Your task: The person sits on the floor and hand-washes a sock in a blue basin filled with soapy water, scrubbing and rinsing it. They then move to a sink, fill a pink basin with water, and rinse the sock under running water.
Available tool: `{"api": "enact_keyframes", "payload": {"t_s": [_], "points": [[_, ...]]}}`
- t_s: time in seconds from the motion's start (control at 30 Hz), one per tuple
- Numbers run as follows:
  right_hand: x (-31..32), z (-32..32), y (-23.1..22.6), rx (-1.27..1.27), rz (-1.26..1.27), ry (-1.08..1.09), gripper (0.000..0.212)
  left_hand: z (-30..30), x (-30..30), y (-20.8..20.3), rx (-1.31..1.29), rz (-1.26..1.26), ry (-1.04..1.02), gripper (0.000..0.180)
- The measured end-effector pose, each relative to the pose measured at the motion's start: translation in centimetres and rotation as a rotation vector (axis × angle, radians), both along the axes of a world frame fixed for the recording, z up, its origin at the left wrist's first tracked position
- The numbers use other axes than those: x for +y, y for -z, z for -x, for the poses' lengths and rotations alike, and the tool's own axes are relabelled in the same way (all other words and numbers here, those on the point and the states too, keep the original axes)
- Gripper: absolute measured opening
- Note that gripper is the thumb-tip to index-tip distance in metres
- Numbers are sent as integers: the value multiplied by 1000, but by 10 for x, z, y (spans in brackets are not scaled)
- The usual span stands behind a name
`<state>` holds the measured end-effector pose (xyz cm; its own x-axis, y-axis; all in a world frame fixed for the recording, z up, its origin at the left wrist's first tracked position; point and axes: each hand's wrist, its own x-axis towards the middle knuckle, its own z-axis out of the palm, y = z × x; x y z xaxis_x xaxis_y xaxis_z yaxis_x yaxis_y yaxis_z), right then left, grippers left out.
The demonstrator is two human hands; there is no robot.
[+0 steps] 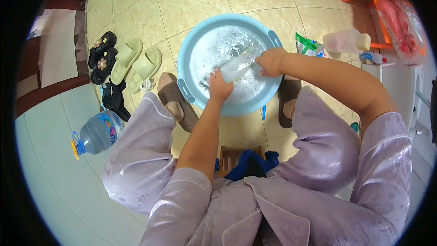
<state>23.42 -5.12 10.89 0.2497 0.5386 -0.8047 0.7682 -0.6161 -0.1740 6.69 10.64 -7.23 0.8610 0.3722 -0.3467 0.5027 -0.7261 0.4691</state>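
Observation:
A light blue plastic basin [183,59] of foamy, sudsy water stands on the floor between my feet. Inside it lies a long, pale, wet thing [237,66], slanting up to the right; suds and glare hide its exact kind. My left hand [221,86] grips its lower left end, fingers curled around it. At its upper right end my right hand [271,62] is closed, just inside the basin's right rim. Whether the right fingers also hold something small is hidden.
At left are pale green slippers [144,69], black shoes [104,64] and a large clear water bottle [98,132]. To the right lie a green-and-white packet [309,45] and a whitish plastic jug [346,41]. An orange-framed stool [380,23] stands beyond. A wooden stool [229,154] is beneath me.

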Motion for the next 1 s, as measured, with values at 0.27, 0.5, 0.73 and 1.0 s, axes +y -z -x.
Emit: {"api": "enact_keyframes", "payload": {"t_s": [0.27,0.5,0.73,1.0], "points": [[9,-1,104,-136,-456,222,53,-41,-3,-31,99,52,-92,40],[10,-4,115,-108,-322,335,44,-45,10,5,91,208,-248,19],[6,-7,146,386,-609,1144,23,-59,-6,-23,52,665,-517,10],[21,4,129,778,-621,1705,41,-81,-24,-58,-119,1120,-980,15]]}}
